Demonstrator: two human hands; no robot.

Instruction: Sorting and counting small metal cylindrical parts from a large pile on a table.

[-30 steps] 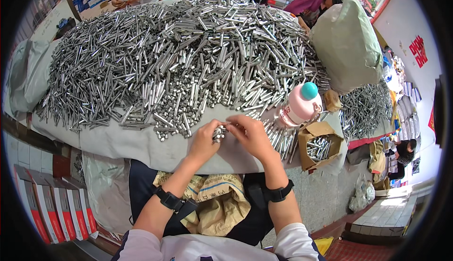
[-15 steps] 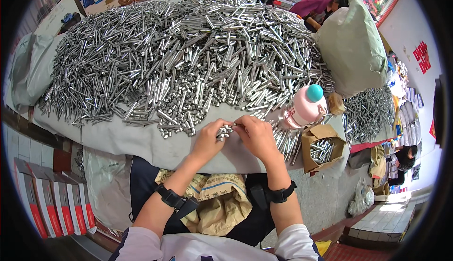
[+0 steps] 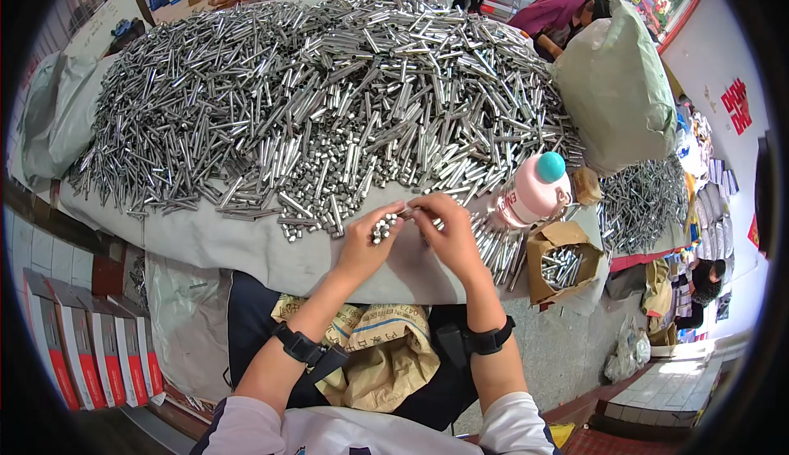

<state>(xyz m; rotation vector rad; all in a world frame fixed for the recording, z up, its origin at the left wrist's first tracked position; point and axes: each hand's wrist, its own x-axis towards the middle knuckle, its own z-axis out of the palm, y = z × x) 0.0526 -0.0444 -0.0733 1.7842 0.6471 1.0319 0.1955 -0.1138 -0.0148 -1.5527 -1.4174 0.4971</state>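
A large heap of short, shiny metal rods (image 3: 329,93) covers the grey cloth (image 3: 246,245) before me. My left hand (image 3: 363,248) is wrapped round a small bundle of metal rods (image 3: 384,228), their round ends facing me. Close beside it on the right, my right hand (image 3: 448,240) is closed, thumb and fingertips pinched together next to the bundle. What sits between those fingertips is too small and covered to make out. Both hands hover just over the near edge of the heap.
A pink bottle with a teal cap (image 3: 538,192) and an open cardboard box of rods (image 3: 564,262) stand right of my hands. A stuffed pale-green sack (image 3: 616,93) leans behind them. Brown woven sacking (image 3: 386,364) lies across my lap. Several people work at the far side.
The bundle in my left hand has turned so its rod ends face me more squarely. My right fingertips have shifted slightly up.
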